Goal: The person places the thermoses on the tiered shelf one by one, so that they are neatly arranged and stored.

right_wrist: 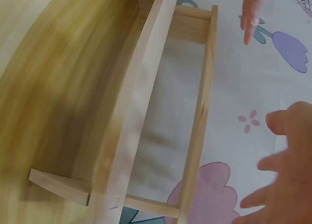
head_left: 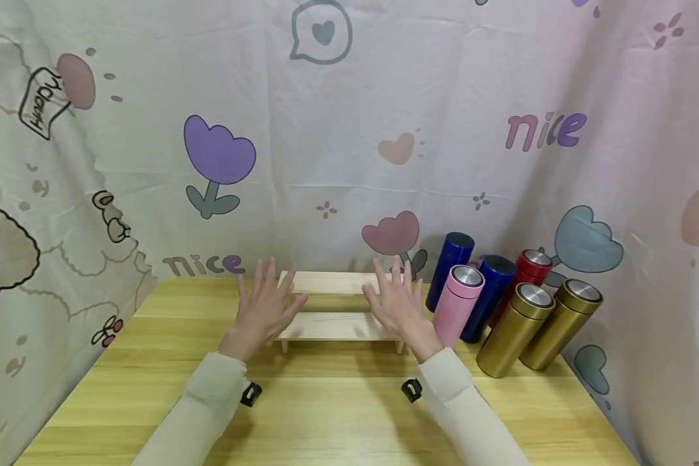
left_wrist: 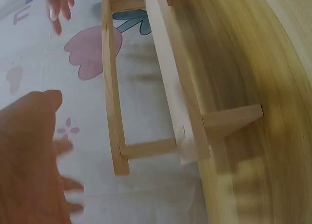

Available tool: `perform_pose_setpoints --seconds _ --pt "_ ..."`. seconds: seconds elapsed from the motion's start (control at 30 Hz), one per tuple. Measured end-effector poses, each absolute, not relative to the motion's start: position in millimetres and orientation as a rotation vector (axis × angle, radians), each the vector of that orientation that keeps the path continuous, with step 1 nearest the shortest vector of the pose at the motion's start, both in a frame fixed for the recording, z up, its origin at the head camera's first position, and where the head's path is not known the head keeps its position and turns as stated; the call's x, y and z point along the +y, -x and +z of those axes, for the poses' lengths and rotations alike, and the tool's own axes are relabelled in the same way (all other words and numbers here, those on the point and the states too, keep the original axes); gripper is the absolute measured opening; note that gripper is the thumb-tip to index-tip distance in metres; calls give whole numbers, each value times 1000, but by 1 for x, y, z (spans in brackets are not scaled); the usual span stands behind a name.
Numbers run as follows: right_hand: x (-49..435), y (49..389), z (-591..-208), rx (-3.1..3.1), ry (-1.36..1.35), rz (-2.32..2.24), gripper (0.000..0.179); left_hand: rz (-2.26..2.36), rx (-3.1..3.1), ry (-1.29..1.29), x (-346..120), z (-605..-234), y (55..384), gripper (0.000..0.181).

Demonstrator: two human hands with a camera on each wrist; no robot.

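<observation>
A pale two-tier wooden rack (head_left: pixel 340 326) stands on the table near the back, its two flat boards joined by short side pieces and legs. Over its left end my left hand (head_left: pixel 262 307) is held with fingers spread, gripping nothing. My right hand (head_left: pixel 399 303) mirrors it over the right end, fingers also spread and holding nothing. In the left wrist view the left hand (left_wrist: pixel 31 156) shows apart from the rack (left_wrist: pixel 170 73). The right wrist view likewise shows a gap between the right hand (right_wrist: pixel 287 160) and the rack (right_wrist: pixel 131 117).
Right of the rack stand several bottles: a pink bottle (head_left: pixel 457 304), two blue bottles (head_left: pixel 489 298), a red bottle (head_left: pixel 530 266) and two gold bottles (head_left: pixel 515 330). The pink one is close to my right wrist. A printed curtain (head_left: pixel 326 129) hangs behind the wooden table (head_left: pixel 326 414).
</observation>
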State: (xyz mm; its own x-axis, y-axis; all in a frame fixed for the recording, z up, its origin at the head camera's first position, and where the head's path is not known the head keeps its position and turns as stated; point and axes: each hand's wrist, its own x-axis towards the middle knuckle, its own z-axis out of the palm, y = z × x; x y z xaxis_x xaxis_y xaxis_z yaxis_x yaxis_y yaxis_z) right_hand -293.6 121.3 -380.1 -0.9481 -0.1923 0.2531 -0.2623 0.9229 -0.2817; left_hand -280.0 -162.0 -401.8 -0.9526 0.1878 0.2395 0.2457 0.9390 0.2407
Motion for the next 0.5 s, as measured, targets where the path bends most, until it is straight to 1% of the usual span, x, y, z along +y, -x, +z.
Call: perform_pose_setpoints --seconds 0.13,0.27,0.37,0.5 --pt "125 288 -374 -2603 -392 619 53 -448 -2807 447 -171 -402 280 62" --pt "138 275 -358 -2376 -426 787 38 -698 -2730 476 -185 -402 279 52" --pt "154 261 -343 -2291 -423 931 34 -914 -2702 465 -198 -405 278 49" --pt "178 241 -326 -2245 -376 1028 32 -1098 -2645 507 -214 -415 275 43"
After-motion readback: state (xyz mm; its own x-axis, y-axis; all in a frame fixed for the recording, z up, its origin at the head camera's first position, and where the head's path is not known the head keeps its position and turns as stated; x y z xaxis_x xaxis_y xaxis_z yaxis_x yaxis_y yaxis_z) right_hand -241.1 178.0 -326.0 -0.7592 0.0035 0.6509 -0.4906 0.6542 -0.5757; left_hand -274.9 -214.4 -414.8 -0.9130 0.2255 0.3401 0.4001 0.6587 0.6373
